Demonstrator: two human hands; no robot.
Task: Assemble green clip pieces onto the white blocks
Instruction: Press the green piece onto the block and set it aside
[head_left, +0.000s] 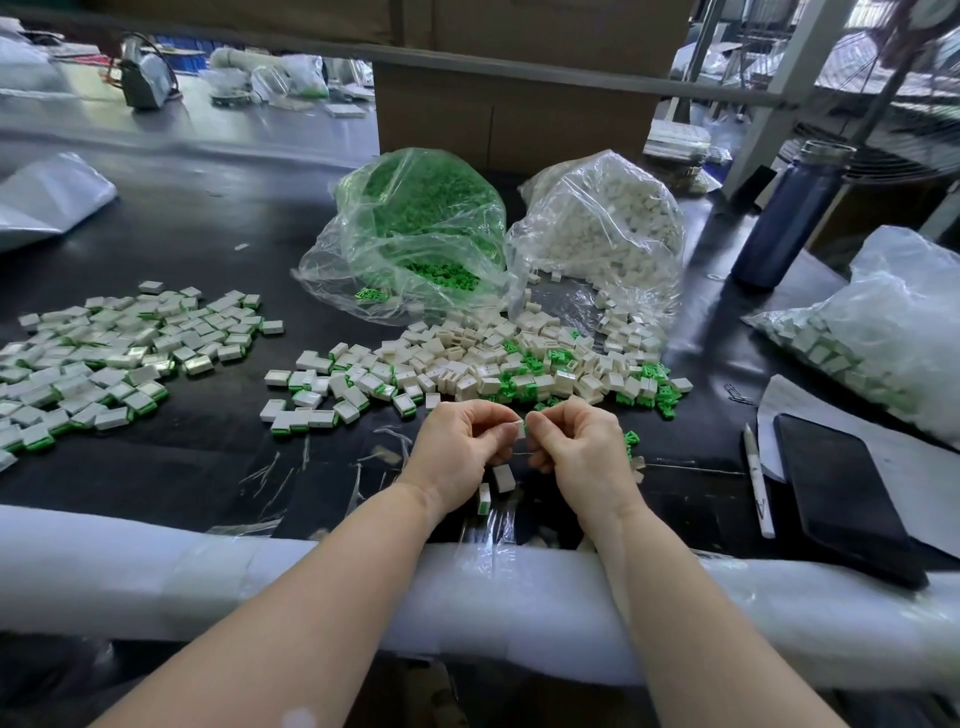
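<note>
Just below the centre of the frame we see the left hand (462, 447) and the right hand (574, 449) brought together, fingers curled, pinching between them a small white block (518, 431); a sliver of green clip (525, 429) shows at the block's right edge, against the right thumb. How far the clip is seated we cannot tell. Directly beneath the hands, near the table's front edge, lie a loose white block (503, 478) and a block with a green edge (484, 499)

Above the hands we find a mixed heap of white blocks and green clips (498, 366) spilling from two clear bags: the bag of green clips (415, 223) at upper centre and the bag of white blocks (602, 223) just to its right. At the left of the frame a spread of assembled pieces (104, 358) covers the black table (208, 457)

Along the lower part of the frame a white foam pad (208, 577) wraps the table edge, and both forearms cross it. At the lower right lie a dark phone (841, 493) on white paper and a white pen (758, 478) beside it; a further bag of pieces (883, 332) sits at the right edge, with a dark blue bottle (795, 213) above it. A cardboard box (514, 104) stands behind the bags at top centre
</note>
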